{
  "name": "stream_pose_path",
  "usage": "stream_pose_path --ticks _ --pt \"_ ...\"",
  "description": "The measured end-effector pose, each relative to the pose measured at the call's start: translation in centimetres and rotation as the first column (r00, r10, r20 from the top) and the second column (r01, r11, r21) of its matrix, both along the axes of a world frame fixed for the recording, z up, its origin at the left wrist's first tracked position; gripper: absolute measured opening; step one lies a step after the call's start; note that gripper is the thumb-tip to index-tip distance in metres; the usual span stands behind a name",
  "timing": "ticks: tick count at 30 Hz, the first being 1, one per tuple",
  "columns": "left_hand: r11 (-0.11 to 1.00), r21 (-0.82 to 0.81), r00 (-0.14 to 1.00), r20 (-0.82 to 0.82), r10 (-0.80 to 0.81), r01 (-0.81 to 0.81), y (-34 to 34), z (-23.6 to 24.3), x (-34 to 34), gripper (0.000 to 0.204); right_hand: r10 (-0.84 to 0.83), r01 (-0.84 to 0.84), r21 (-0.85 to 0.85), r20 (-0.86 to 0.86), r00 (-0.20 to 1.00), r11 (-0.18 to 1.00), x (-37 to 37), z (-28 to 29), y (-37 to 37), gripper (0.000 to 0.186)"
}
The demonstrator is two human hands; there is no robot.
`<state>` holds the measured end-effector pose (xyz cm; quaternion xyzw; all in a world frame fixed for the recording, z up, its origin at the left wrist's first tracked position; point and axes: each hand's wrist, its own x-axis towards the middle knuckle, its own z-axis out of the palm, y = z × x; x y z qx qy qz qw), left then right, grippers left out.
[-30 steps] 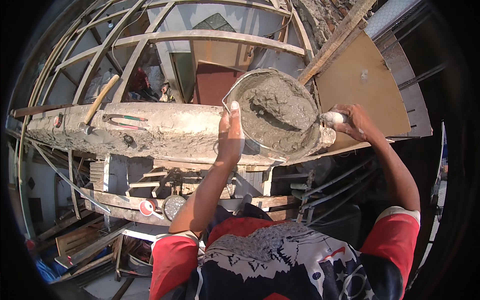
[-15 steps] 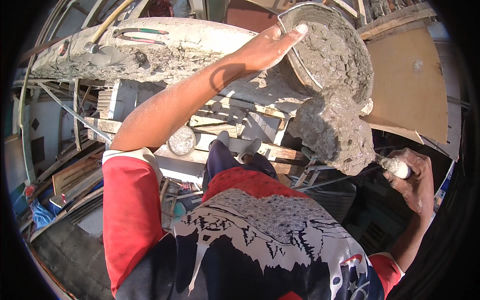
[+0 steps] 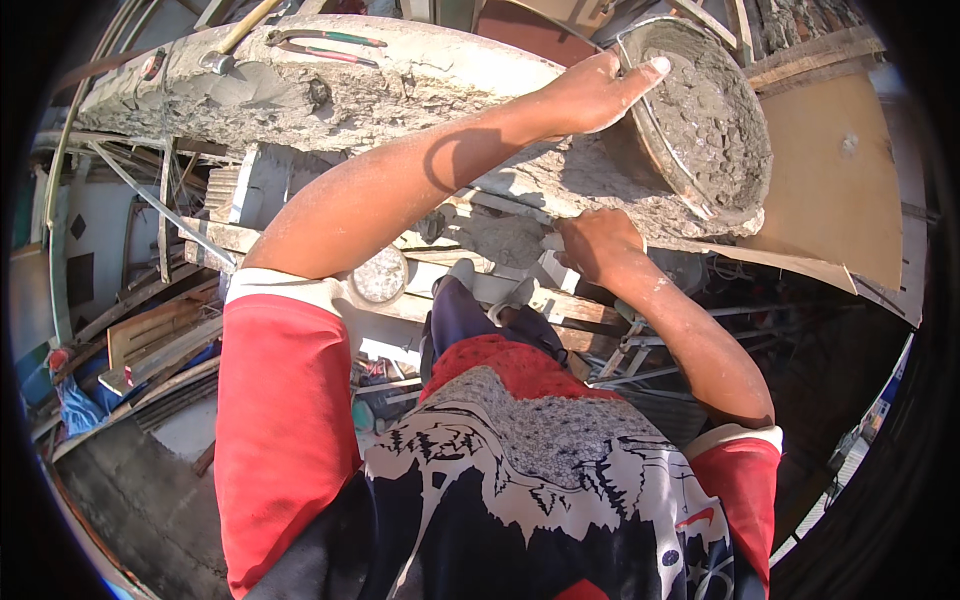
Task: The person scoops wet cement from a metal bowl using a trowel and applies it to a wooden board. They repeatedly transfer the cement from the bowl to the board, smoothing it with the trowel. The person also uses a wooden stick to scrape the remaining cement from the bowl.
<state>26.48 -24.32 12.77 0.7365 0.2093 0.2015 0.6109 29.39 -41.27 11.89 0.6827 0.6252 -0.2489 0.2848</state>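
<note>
At the upper right a bucket (image 3: 641, 150) of wet grey mortar (image 3: 712, 120) tilts on the rough concrete beam (image 3: 420, 85). My left hand (image 3: 597, 92) grips its rim, thumb laid over the edge. Below the bucket, my right hand (image 3: 603, 243) is closed around the pale handle of a trowel, mostly covered by the fingers. Grey material shows just left of that fist, against the near side of the beam; how much of it is trowel blade I cannot tell.
Green-and-red-handled pliers (image 3: 325, 45) and a hammer (image 3: 218, 62) lie on the beam. A brown board (image 3: 830, 180) leans at the right. Under me are wooden planks (image 3: 570, 306), a round pale lid-like disc (image 3: 380, 275) and my feet. Scrap timber fills the left.
My right hand has swung left and inward from the far right, carrying the trowel with its big mortar load away from the bucket's mouth. My left hand stays on the rim.
</note>
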Motion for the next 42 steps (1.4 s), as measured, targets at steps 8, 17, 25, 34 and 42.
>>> stream_pose_path --ticks 8,17,25,34,42 --pt "1.0 0.027 0.999 -0.045 0.006 -0.005 0.5 -0.3 -0.3 0.113 -0.405 0.452 0.028 -0.397 0.824 0.892 6.0 13.3 -7.9 0.036" --pt "0.991 -0.118 0.998 0.026 0.065 -0.062 -1.2 0.1 0.2 0.094 -0.658 0.8 0.245 -0.464 0.593 0.548 12.6 27.2 -12.5 0.033" --pt "0.97 -0.126 0.915 0.326 0.237 -0.207 -5.5 -0.7 1.8 0.048 -0.228 -0.158 0.526 0.595 0.771 0.835 21.0 24.4 -9.8 0.029" --pt "0.936 -0.078 0.914 0.198 0.353 -0.344 -9.2 1.5 4.2 0.049 -0.216 0.114 0.365 0.252 0.943 0.924 19.1 16.5 -5.3 0.036" --pt "0.9 -0.235 0.925 0.016 0.38 -0.366 -9.3 3.2 3.6 0.05 -0.476 0.534 0.36 -0.242 0.845 0.765 18.3 17.9 -10.7 0.059"
